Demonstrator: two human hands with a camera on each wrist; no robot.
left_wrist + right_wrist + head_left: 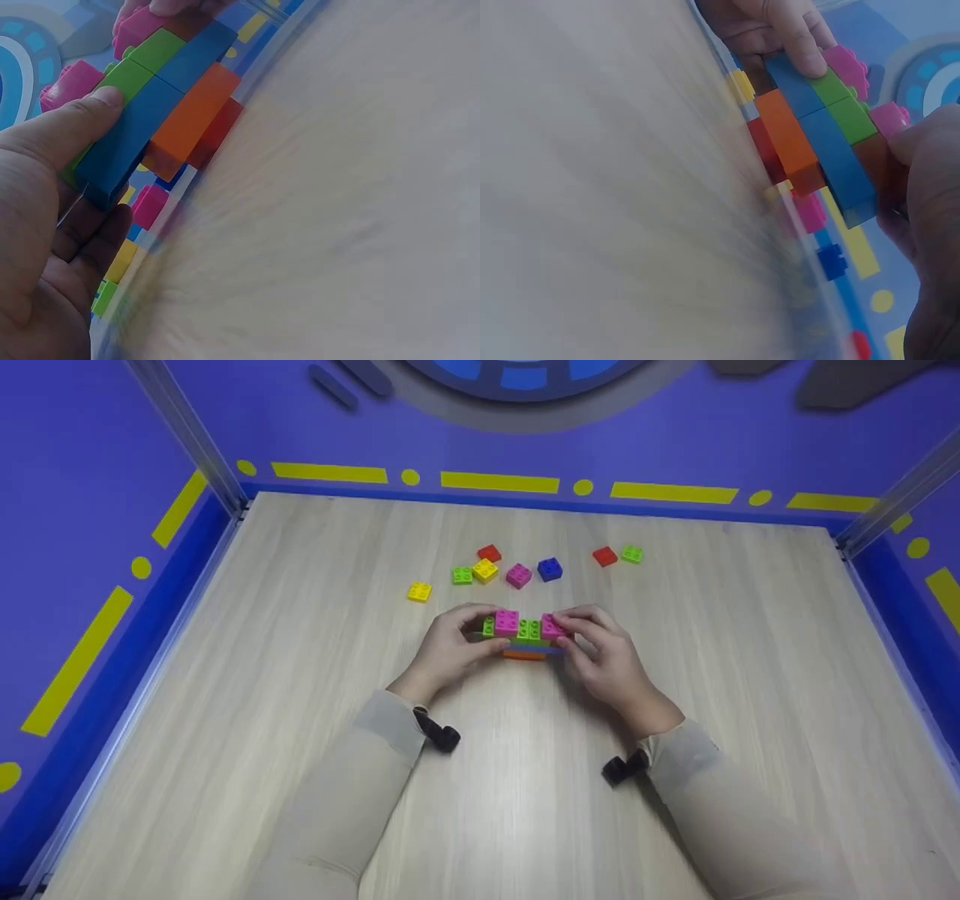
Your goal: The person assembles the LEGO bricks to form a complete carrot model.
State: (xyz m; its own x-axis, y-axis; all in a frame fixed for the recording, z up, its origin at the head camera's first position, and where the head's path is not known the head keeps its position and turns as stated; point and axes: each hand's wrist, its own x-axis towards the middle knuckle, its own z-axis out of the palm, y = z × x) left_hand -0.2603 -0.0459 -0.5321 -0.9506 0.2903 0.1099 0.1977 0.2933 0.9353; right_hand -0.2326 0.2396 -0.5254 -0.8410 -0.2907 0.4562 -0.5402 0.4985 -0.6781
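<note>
A built stack of toy building bricks is held off the table between both hands. It has green bricks (529, 628) above blue bricks (127, 142), with an orange brick (193, 112) and a red brick (217, 133) underneath. A pink brick (506, 621) sits on top toward the left. My left hand (457, 645) grips the left end, thumb on the near green side and fingers behind. At the right end, my right hand (604, 652) pinches a second pink brick (553, 626), above a reddish-brown brick (877, 163). Its far fingers are partly hidden.
Loose bricks lie beyond the hands: yellow (419, 592), green (462, 576), another yellow (485, 570), red (489, 553), pink (518, 576) and blue (550, 569). Farther right are a red brick (604, 556) and a green brick (632, 554). Blue walls (525, 450) enclose the wooden table (487, 810).
</note>
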